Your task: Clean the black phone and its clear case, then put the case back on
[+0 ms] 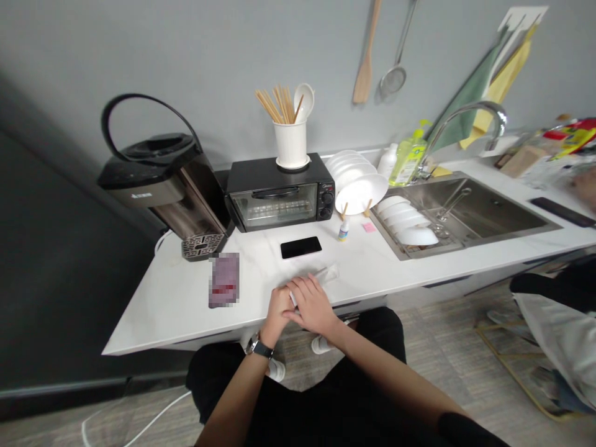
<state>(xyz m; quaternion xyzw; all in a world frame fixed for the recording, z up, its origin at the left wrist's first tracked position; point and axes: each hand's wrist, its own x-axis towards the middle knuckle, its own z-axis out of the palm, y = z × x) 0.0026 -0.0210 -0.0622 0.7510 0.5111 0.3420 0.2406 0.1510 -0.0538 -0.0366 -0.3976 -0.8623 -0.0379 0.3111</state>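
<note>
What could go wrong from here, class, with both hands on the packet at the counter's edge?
1. The packet lies close to the counter edge under the left hand and right hand; it, or whatever is inside, might slip off.
2. The phone lies just behind; a sudden tug could knock it.

Indoor shot, mid-bright, w/ soft even light from overhead and no hard shadows. The white counter (177,310) is the brightest area but is not blown out. Faint shadows sit under the toaster oven (279,192) & the water boiler (162,180). Small glints show on the faucet (470,115) & the steel sink (488,214). The left third of the frame drops to near black. Wide-angle lens: the counter edge bows, things at upper right lean & stretch, and the right edge is smeared. Ctr is sharp, incl. the left hand (277,310) & right hand (315,305). A pixelated block (224,280) left of ctr hides one item.
</note>
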